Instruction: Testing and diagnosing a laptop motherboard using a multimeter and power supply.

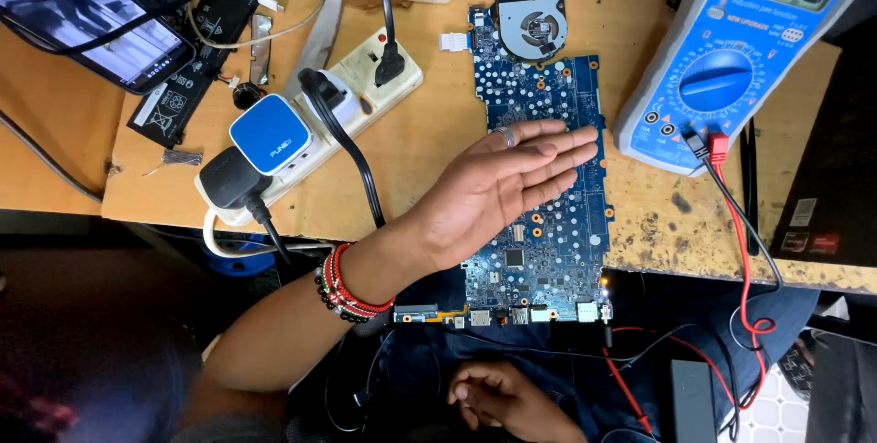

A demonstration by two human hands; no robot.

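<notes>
Lying at the far left of the wooden desk (429, 132), a dark tablet (87, 14) shows a lit screen, with a flat black battery pack (215, 36) just beside it. Next, a white power strip (365, 96) carries a black plug (228, 178), a blue-and-white charger (269, 135) and two further black plugs with cables trailing toward the desk's near edge. Left hand (498, 187): open, fingers stretched flat and close together, palm turned sideways, resting on the middle of the blue circuit board (548, 242); a ring sits on one finger, and red and black bead bracelets (347, 286) circle the wrist. Circuit board: lies flat at the centre of the desk, its near end with a row of ports overhanging the desk edge, a black cooling fan (534, 18) at its far end. Right hand (502, 397): low in view below the desk edge, fingers loosely curled, holding nothing, resting on dark blue cloth. To the right, a blue multimeter (731, 59) lies tilted on the desk, its red and black leads (749, 260) plugged in and hanging over the edge.
</notes>
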